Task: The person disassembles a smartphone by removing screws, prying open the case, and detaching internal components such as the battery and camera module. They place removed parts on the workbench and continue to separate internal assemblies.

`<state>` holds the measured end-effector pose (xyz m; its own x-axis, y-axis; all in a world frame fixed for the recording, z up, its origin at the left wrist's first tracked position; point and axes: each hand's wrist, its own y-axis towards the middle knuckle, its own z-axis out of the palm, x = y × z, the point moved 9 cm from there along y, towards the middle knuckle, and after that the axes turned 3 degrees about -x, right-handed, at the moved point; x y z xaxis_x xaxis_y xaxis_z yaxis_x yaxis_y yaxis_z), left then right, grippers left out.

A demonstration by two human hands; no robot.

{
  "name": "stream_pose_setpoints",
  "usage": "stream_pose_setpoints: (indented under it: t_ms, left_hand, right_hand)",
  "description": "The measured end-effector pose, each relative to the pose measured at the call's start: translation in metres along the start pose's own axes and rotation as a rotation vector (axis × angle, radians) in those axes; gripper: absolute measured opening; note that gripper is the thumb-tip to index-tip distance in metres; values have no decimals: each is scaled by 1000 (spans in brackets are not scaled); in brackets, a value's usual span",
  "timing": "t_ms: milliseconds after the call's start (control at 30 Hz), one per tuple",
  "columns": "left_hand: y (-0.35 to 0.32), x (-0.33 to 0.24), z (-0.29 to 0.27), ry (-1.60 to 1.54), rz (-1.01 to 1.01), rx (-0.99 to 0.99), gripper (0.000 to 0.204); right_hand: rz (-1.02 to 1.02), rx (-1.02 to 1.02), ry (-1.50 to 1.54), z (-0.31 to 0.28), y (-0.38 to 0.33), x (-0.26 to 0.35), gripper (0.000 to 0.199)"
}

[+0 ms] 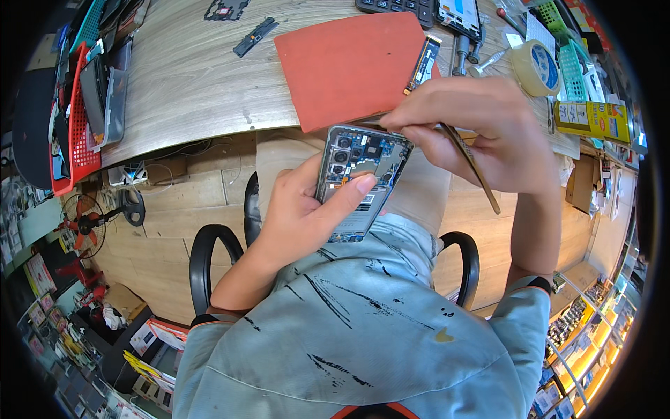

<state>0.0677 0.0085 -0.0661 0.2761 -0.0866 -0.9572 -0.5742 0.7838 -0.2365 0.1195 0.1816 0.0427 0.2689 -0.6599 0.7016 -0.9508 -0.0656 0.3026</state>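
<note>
My left hand (pixel 293 213) grips an opened smartphone (pixel 371 157) from its left side, with the thumb lying across the front. The phone is tilted a little, held over my lap just off the table edge. Its back cover is off, so camera modules, a circuit board and a grey battery show. Close to the phone's upper right corner, my right hand (pixel 481 129) pinches slim bronze-coloured tweezers (pixel 476 167). Their rear end slants down to the right, while the fingers partly hide the tips. Whether the tips touch the phone I cannot tell.
An orange-red mat (pixel 349 66) lies on the wooden table (pixel 188 77), with a narrow flex part (pixel 423 64) at its right side. Dark phone parts (pixel 255 37) lie left of it. Rightward are a tape roll (pixel 536 68), screwdrivers and a yellow box (pixel 593 119). A red basket (pixel 78 133) stands left.
</note>
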Motion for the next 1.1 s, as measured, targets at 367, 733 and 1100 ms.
stream_pose_setpoints:
  t_ms: [367, 733, 1100]
  left_hand:
    - [-7, -9, -6, 124, -4, -16, 27]
    - [-6, 1, 4, -208, -179, 34, 30]
    - [0, 5, 3, -231, -254, 35, 30]
  right_hand:
    - [-98, 38, -152, 9, 14, 22, 37]
    - [77, -7, -24, 4, 13, -8, 21]
    - [554, -134, 56, -12, 33, -60, 22]
